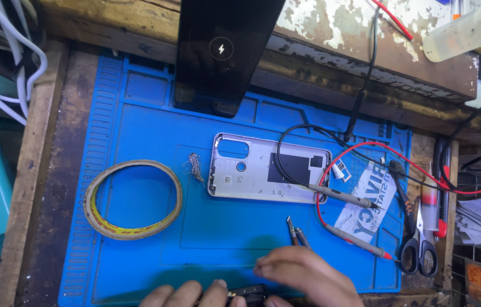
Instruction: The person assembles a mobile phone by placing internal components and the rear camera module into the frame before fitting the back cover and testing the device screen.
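Where the frame's lower edge cuts the view, the left hand (pixel 186 294) shows only its fingertips, curled against the near end of a small dark phone part (pixel 250 292) that lies on the blue repair mat (pixel 138 256); whether those fingers actually clamp it cannot be told. The right hand (pixel 303 274) lies just to the right of and slightly beyond the part, fingers bent over it and closed on a pair of tweezers (pixel 296 232). The tweezers' long axis runs away from the person, tips pointing up the mat towards the phone back cover (pixel 252 182). The right hand is therefore the nearer one to the cover, which lies farther out and a little left of the tips, its long axis crosswise, camera opening to the left.

Two multimeter probes rest close by: one probe (pixel 340 196) overlaps the cover's right end, the other probe (pixel 357 240) lies just right of the tweezers, with red and black leads looping beyond. Scissors (pixel 416 239) sit at the mat's right edge. A tape roll (pixel 132 199) lies well to the left. Farthest out, a dark smartphone (pixel 217 51) leans on the wooden shelf (pixel 365 51).
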